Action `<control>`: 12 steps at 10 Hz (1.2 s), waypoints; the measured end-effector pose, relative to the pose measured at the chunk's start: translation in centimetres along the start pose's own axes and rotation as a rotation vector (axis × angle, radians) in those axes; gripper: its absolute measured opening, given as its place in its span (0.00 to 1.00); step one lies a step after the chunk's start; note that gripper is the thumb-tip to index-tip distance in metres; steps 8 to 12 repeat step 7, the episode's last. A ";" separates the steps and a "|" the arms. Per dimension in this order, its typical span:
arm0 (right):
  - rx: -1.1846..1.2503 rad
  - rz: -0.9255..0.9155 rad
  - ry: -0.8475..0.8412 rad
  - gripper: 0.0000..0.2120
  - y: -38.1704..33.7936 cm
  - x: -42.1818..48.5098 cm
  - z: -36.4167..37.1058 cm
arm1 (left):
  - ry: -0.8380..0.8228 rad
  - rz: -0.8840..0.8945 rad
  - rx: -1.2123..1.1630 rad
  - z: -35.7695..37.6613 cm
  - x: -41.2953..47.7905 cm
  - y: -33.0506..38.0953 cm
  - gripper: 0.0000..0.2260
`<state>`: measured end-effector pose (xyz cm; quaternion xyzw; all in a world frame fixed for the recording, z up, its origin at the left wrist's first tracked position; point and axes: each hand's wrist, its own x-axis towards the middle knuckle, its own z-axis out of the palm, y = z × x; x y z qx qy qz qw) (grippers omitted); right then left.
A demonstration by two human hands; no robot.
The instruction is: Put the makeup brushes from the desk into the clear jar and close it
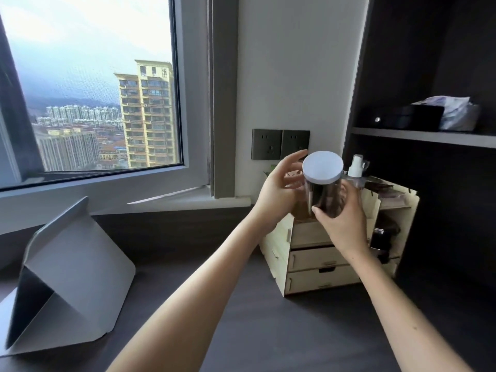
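Note:
The clear jar [323, 196] is held up above a wooden drawer organiser, with its white lid [323, 167] on top. Dark brush shapes show through the jar's wall; a silvery handle stands out inside. My right hand [342, 218] grips the jar's lower right side, thumb across the front. My left hand [279, 189] is at the jar's left side with fingers spread, its fingertips near the lid's edge; whether it touches the jar is unclear.
The pale wooden organiser [322, 259] with drawers stands on the dark desk [268, 318] under the jar. A white spray bottle [355, 167] rises behind it. A grey folded tablet stand [67, 277] sits at the left. Wall sockets [279, 144] and a dark shelf unit [429, 135] lie behind.

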<state>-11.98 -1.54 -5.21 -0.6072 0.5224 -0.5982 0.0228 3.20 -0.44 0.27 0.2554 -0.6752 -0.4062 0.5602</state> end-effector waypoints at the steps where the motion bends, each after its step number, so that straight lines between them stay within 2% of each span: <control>1: -0.068 0.035 -0.012 0.33 0.8 0.5 0.1 | -0.047 -0.057 0.116 0.2 0.9 -0.9 0.32; 3: -0.402 0.043 0.028 0.31 1.0 1.1 0.4 | -0.036 0.018 0.875 0.8 3.0 -2.0 0.32; 5: -0.583 0.129 0.061 0.25 1.2 1.0 1.0 | -0.037 -0.022 1.150 2.4 5.3 -2.8 0.23; 6: -0.580 0.133 0.021 0.24 1.3 1.0 0.9 | -0.062 -0.041 1.167 2.6 6.0 -3.0 0.23; 7: -0.613 0.160 0.031 0.24 0.9 0.8 0.5 | -0.037 -0.078 1.072 2.0 5.8 -2.6 0.24; 12: -0.613 0.160 0.031 0.24 0.9 0.8 0.5 | -0.037 -0.078 1.072 2.0 5.8 -2.6 0.24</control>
